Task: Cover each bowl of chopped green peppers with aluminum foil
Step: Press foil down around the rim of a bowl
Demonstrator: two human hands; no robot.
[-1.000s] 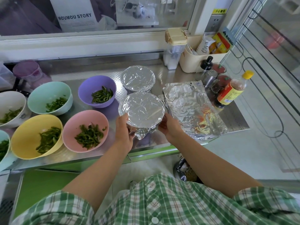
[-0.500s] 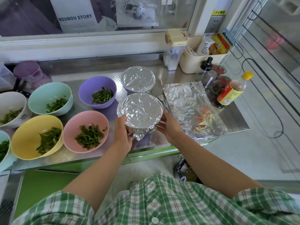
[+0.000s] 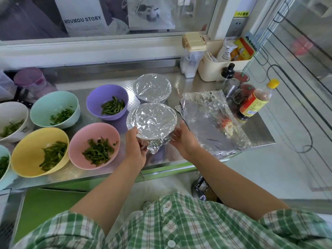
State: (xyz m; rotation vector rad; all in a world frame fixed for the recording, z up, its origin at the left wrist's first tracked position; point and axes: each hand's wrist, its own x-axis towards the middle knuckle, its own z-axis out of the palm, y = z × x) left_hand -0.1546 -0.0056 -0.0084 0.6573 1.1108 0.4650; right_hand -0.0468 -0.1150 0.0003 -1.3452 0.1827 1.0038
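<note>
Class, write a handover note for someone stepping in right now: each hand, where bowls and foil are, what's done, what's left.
Left hand grips the near covered bowl at its left side; right hand, fingers fairly straight, touches its foil on the right.
The far covered bowl sits just behind; spare foil sheets lie on the counter to the right.
Done: two bowls covered, the near one's foil bunched loose in front.
Left: purple bowl, pink bowl, yellow bowl, mint bowl, white bowl and the edge bowl, all open with peppers.
</note>
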